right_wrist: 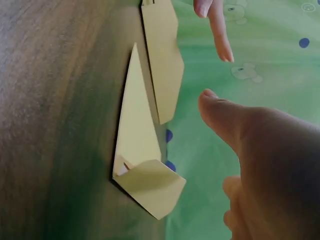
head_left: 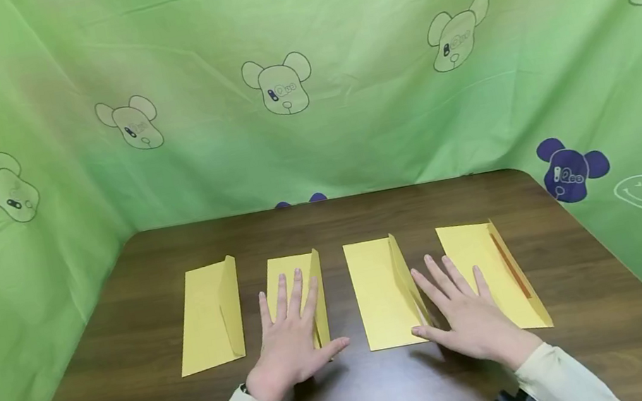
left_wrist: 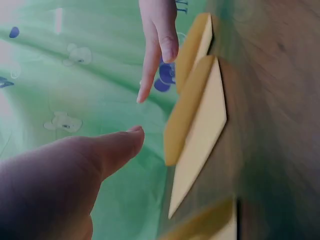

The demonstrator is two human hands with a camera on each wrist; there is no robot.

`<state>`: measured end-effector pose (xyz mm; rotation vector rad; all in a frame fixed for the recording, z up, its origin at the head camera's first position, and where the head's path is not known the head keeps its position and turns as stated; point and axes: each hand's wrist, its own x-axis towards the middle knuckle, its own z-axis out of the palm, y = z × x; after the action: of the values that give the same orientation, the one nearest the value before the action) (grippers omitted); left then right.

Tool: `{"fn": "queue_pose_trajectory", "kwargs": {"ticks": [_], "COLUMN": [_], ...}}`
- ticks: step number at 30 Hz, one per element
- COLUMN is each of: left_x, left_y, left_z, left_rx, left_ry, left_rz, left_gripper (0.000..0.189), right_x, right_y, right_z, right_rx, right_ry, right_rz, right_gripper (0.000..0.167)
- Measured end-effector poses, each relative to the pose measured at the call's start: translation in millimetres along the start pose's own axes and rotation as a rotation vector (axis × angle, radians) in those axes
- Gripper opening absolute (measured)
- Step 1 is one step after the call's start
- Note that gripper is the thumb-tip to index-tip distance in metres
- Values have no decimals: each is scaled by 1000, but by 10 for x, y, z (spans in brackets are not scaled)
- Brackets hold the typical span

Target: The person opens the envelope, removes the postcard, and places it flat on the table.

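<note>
Across the tabletop (head_left: pixel 388 396), I see four yellow envelopes (head_left: pixel 205 321) spaced in a row, probably so each flap (head_left: pixel 232 306) can be reached, while the left hand (head_left: pixel 291 345) and right hand (head_left: pixel 469 318) hover near them, spread, each grip released.

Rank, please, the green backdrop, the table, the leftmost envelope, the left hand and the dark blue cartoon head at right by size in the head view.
1. Green backdrop
2. Table
3. Leftmost envelope and left hand: too alike to rank
4. Dark blue cartoon head
</note>
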<state>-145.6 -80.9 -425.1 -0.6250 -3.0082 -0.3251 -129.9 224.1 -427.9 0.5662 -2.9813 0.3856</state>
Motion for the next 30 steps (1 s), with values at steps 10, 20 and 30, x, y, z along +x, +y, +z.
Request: {"fn": "queue_pose_trajectory", "kwargs": {"ticks": [10,20,30], "left_x": [379,622,749], "left_y": [486,1104,1743], "left_z": [18,240,559], "left_rx": [18,106,305], "left_ry": [14,6,-24], "left_rz": [112,202,276], "left_gripper": [101,92,81], "right_x": [-116,-263,-427], "right_y": [263,755,1160], "right_z": [-170,-222,-171], "right_rx": [-9,-67,-116], "right_ry": [65,147,166], "right_rz": [15,53,60], "right_gripper": [83,69,57]}}
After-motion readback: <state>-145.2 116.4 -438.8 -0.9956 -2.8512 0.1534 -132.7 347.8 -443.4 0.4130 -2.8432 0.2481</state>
